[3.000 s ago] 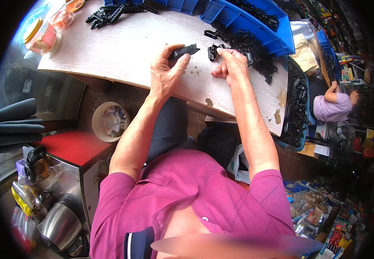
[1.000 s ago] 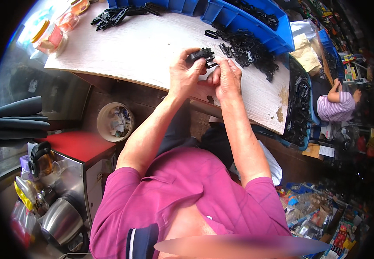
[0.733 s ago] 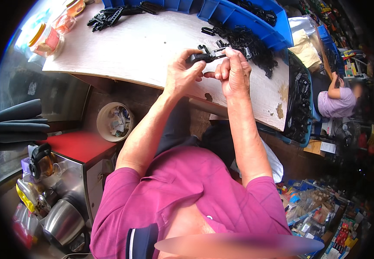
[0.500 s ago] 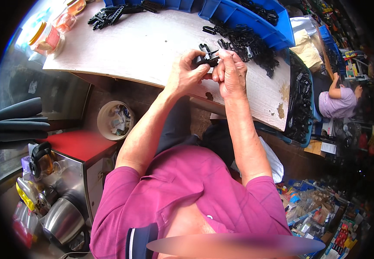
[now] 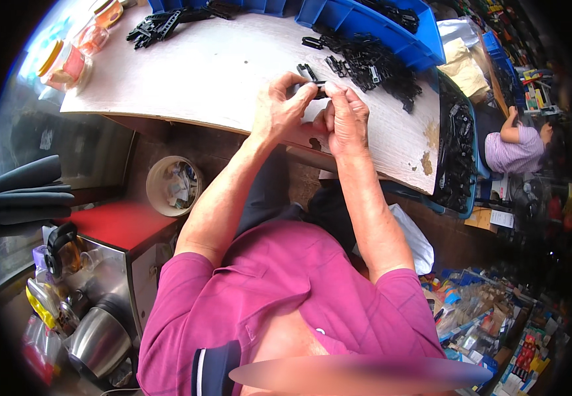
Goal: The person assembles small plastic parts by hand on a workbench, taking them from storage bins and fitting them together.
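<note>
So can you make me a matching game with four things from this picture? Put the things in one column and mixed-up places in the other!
Things:
1. Black part
2. Big black pile
3. Round bucket
4. Clear jar

Places:
A. On the floor, with scraps inside
B. At the fingertips of the left hand and right hand
C. Near the left end of the table
D. On the table, beside a blue bin

Right pairs: 1-B, 2-D, 3-A, 4-C
</note>
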Available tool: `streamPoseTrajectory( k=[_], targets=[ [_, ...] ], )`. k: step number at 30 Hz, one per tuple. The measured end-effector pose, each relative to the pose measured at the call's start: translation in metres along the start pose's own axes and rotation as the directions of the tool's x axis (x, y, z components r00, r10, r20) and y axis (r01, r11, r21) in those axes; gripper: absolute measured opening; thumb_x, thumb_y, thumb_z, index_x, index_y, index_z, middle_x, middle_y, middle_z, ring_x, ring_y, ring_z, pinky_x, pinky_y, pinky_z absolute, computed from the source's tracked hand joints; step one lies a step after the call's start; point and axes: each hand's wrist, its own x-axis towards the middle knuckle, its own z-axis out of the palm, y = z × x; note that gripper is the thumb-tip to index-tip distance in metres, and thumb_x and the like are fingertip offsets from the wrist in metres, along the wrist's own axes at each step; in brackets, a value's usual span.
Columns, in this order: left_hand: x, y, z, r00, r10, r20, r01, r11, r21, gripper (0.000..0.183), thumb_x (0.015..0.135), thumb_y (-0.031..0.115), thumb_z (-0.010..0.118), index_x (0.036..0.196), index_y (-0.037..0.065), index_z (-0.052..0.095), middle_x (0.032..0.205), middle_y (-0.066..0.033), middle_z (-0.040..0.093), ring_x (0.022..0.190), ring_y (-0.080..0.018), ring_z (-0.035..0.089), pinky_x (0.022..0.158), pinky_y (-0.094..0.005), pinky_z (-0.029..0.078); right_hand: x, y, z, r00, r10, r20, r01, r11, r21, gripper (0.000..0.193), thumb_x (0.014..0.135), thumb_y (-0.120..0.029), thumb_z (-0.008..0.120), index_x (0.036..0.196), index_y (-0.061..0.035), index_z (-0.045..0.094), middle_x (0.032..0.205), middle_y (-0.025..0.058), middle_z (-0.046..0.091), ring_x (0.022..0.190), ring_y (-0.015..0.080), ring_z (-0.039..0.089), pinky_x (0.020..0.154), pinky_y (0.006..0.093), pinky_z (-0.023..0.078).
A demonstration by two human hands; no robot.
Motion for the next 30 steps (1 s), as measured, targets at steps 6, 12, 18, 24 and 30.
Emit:
streamPoseTrajectory(
  k=[6,12,18,24,30],
  targets=[
    [-0.006,0.009,-0.002,0.987,-0.154,-0.037,0.139,0.957,-0.255,0.01,0.089,0.013,0.064,0.091,0.004,0.065,0.068,-0.0022,0.061,0.052,-0.0062,0.052,0.046,-0.0207,0.044,-0.009,-0.01,0.004,0.979,0.174,-0.111,-0.181,0.981,-0.063,0.034,0.087,-0.035,0.066,0.087,-0.002,0.058,0.05,-0.0003,0.044,0.037,0.0105,0.041,0.035,0.0289,0.042],
    [-0.01,0.004,0.005,0.991,-0.137,0.005,0.134,0.964,-0.23,0.013,0.085,0.015,0.066,0.091,0.004,0.064,0.068,-0.0015,0.061,0.051,-0.0043,0.05,0.045,-0.021,0.041,-0.011,0.0,-0.005,0.995,0.094,-0.028,-0.096,0.991,-0.088,0.035,0.089,-0.034,0.06,0.079,-0.001,0.061,0.054,0.002,0.049,0.037,0.0117,0.043,0.034,0.0284,0.039],
    [-0.013,0.006,0.007,0.991,-0.112,0.07,0.124,0.967,-0.222,0.02,0.085,0.02,0.068,0.095,0.003,0.066,0.073,-0.0039,0.064,0.058,-0.0074,0.054,0.053,-0.0242,0.046,-0.017,0.0,-0.006,0.993,0.052,-0.106,-0.054,0.998,-0.018,0.031,0.089,-0.03,0.06,0.078,-0.0009,0.06,0.06,0.0036,0.055,0.038,0.0127,0.046,0.035,0.0273,0.038],
    [0.043,0.01,0.015,0.864,0.5,-0.055,-0.351,0.679,0.645,0.039,0.084,0.037,0.067,0.105,0.004,0.068,0.092,-0.0151,0.067,0.087,-0.0287,0.061,0.084,-0.0403,0.048,-0.027,-0.017,-0.04,0.973,0.102,-0.206,-0.069,0.984,0.162,0.033,0.09,-0.029,0.057,0.063,-0.0111,0.051,0.043,-0.0003,0.038,0.037,0.0146,0.047,0.041,0.0388,0.054],
    [0.108,-0.019,0.031,0.906,0.383,0.183,-0.319,0.33,0.889,0.037,0.076,0.044,0.071,0.095,0.013,0.072,0.094,-0.0113,0.066,0.094,-0.0337,0.058,0.082,-0.0456,0.046,-0.021,-0.047,-0.123,0.916,0.042,-0.4,0.013,0.991,0.132,0.054,0.091,-0.037,0.049,0.045,-0.0117,0.037,0.039,0.0058,0.036,0.039,0.0225,0.049,0.049,0.0513,0.056]
  ],
)
